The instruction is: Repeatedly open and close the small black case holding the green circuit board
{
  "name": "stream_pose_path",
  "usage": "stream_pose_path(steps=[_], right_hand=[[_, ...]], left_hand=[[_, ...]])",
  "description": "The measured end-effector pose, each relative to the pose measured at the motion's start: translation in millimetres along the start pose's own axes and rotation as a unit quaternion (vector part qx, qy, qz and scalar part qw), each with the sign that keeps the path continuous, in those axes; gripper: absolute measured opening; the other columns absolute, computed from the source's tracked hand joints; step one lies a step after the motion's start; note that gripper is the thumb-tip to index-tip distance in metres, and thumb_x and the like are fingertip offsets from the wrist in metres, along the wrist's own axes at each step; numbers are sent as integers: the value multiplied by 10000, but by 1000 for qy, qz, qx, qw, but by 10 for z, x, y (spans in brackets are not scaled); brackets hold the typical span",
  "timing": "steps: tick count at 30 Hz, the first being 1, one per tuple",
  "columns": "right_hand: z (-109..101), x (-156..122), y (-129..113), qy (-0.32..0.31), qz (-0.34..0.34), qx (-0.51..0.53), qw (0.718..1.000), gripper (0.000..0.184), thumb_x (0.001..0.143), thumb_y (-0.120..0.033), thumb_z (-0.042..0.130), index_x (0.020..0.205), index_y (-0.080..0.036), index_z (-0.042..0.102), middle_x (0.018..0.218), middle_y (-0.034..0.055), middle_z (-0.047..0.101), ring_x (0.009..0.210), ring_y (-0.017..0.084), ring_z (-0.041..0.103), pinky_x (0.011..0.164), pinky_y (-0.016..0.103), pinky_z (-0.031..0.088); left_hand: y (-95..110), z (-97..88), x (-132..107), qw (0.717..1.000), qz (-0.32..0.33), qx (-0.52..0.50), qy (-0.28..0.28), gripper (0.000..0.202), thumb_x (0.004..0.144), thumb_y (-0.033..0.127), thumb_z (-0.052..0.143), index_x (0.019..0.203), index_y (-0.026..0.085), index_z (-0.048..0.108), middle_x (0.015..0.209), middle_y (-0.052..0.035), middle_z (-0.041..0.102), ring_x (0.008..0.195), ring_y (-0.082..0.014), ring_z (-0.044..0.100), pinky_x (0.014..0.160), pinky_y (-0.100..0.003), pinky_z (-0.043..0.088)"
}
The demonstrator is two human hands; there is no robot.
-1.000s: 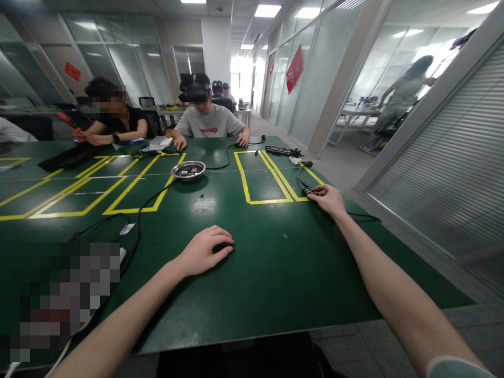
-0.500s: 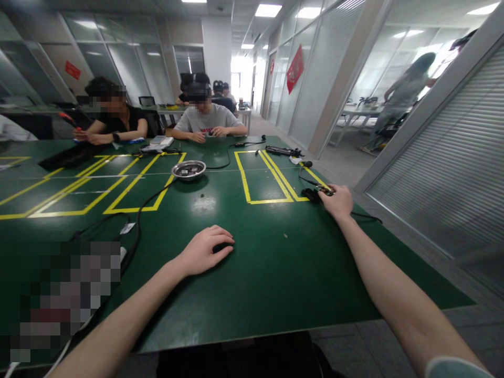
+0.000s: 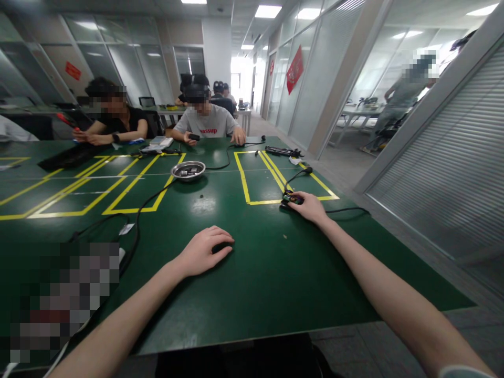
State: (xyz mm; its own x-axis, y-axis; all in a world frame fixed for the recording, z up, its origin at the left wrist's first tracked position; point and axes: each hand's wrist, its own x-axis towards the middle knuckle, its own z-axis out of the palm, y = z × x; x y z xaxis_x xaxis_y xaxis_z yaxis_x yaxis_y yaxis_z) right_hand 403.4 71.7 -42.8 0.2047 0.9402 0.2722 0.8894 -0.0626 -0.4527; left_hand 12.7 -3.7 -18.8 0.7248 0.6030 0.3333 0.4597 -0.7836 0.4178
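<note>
My right hand (image 3: 312, 208) has its fingers closed around a small dark device (image 3: 290, 198) with coloured spots, partly hidden by the fingers. A short black lead runs from the device to a round black end piece (image 3: 308, 170), and another black cable (image 3: 349, 210) trails out to the right past the wrist. The device is by the front edge of the yellow-taped rectangles (image 3: 271, 201). Resting on the green table (image 3: 252, 294), my left hand (image 3: 207, 251) is palm down, thumb apart from its loosely bent fingers, holding nothing.
A steel bowl (image 3: 188, 170) with small metal parts stands mid-table. Toward the far side lie a folded black tripod-like item (image 3: 283, 151) and a crumpled white piece (image 3: 296, 160). A black cable (image 3: 138, 220) crosses the left. Two people (image 3: 210, 121) (image 3: 118, 118) sit across the table.
My right hand has moved left along the table with the dark device and its lead. My left hand has stayed put. The person opposite has lifted a small black object and spread their hands.
</note>
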Motion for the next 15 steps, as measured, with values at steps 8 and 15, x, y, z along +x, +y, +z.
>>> stream_pose_path(steps=[8, 15], right_hand=[[215, -779, -1098, -210, -397, 200, 871, 394, 781, -236, 773, 1173, -211, 737, 1073, 61, 749, 951, 218, 721, 864, 324, 559], [154, -1026, -1300, -208, -466, 215, 833, 388, 846, -256, 745, 1228, -200, 706, 1143, 83, 712, 995, 207, 714, 861, 298, 557]], left_hand=[[65, -58, 3, 998, -5, -5, 65, 391, 909, 344, 708, 1270, 210, 643, 1286, -118, 669, 1163, -262, 633, 991, -417, 529], [108, -70, 20, 999, -1, 38, -9, 352, 786, 496, 825, 823, 192, 653, 804, -30, 680, 810, -223, 615, 721, -350, 510]])
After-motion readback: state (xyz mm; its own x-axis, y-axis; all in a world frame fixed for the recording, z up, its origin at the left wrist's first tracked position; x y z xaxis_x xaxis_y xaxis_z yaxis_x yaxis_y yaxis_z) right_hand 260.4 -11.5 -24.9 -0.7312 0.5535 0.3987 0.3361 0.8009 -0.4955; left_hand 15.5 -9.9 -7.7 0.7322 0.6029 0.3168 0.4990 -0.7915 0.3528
